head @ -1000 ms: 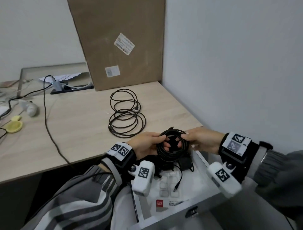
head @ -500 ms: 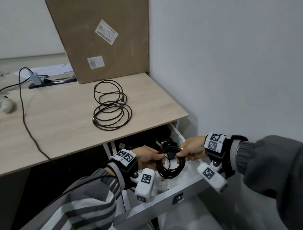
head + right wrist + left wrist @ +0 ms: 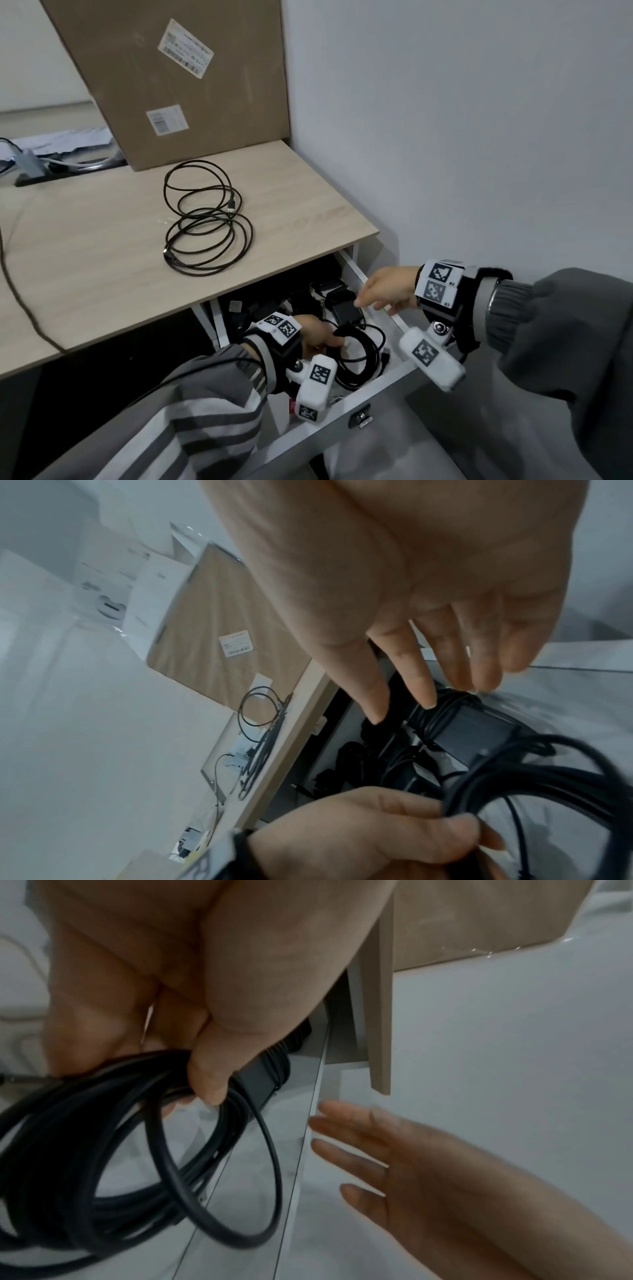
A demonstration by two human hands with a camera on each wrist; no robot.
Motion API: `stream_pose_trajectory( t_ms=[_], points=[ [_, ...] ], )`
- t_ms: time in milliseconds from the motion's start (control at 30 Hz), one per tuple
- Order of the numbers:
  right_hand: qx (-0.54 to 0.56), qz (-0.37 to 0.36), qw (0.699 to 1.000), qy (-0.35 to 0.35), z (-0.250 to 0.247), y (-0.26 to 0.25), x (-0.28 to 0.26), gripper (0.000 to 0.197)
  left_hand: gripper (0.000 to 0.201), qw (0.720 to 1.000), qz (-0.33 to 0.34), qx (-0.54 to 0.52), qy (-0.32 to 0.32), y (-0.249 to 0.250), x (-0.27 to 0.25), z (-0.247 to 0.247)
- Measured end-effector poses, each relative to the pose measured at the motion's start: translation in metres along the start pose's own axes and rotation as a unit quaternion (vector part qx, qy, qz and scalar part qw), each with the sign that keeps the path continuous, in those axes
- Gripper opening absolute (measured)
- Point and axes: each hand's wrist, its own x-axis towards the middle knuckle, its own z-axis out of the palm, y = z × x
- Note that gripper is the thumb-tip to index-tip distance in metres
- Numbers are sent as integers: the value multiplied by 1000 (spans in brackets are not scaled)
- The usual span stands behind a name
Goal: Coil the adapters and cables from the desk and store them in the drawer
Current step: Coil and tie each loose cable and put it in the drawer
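My left hand (image 3: 320,337) grips a coiled black cable (image 3: 359,356) low inside the open white drawer (image 3: 383,380); the left wrist view shows thumb and fingers curled round the coil (image 3: 130,1150). My right hand (image 3: 380,291) hovers over the drawer's right wall with its fingers straight and spread, holding nothing; in the right wrist view its fingertips (image 3: 424,696) hang just above a black adapter (image 3: 469,731) wrapped in its cord. A second black cable (image 3: 205,222) lies in loose loops on the wooden desk (image 3: 85,257).
A large cardboard box (image 3: 171,78) leans against the wall at the back of the desk. Several black adapters and cords (image 3: 308,301) fill the drawer's back. A thin black cord (image 3: 13,284) trails over the desk's left side. The white wall (image 3: 445,137) stands close on the right.
Both hands carried the coil down from desk height into the drawer. My right hand has let go of it and opened; my left hand still holds it.
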Motion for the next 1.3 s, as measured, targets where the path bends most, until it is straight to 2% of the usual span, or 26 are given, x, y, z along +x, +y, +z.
stream_pose_trajectory(
  t_ms=[100, 167, 233, 367, 533, 633, 733, 800, 833, 933, 1033, 1100, 1167, 1233, 1300],
  points=[
    [0, -25, 1000, 3, -3, -3, -8, 40, 55, 1000, -1, 3, -4, 3, 11, 0],
    [2, -34, 999, 12, -4, -4, -11, 37, 83, 1000, 17, -9, -3, 0, 23, -2],
    [2, -41, 999, 13, -5, -5, -12, 34, 96, 999, 31, -19, -13, -4, 30, -4],
    [-43, -35, 997, -46, -1, -2, -15, 27, 82, 998, 45, -3, -31, -4, 13, -1],
    [-79, -31, 993, -77, 11, 0, -9, 27, 88, 999, 18, 16, -22, -2, 2, 0],
    [-87, -36, 992, -88, 11, 1, -3, 30, 66, 999, -11, 38, -37, 4, 4, -3],
    [-100, -53, 991, -72, 12, 7, 0, 23, 60, 999, 33, 25, -32, 11, -4, -4],
    [-76, -71, 993, -52, 12, 13, 2, 22, 23, 996, 81, -20, -19, 16, -17, -7],
    [-62, -85, 994, -39, 12, 15, 3, 27, 5, 992, 102, -76, -25, 17, -24, -9],
    [-20, -129, 991, -11, 11, 12, 5, 54, 28, 963, 155, -214, -56, 23, -43, -22],
    [39, -192, 980, -35, 4, -3, 1, 75, 27, 934, 216, -278, -58, 29, -63, -43],
    [67, -219, 973, -11, -2, -15, 0, 82, 23, 910, 250, -325, -69, 33, -77, -60],
    [171, -214, 962, -6, -6, -28, -1, 74, 19, 879, 280, -375, -90, 39, -92, -74],
    [291, -200, 934, -61, -8, -40, 1, 53, 16, 856, 307, -407, -92, 45, -105, -86],
    [337, -205, 914, -97, -11, -55, 1, 37, 16, 840, 321, -430, -79, 48, -110, -98]
  ],
)
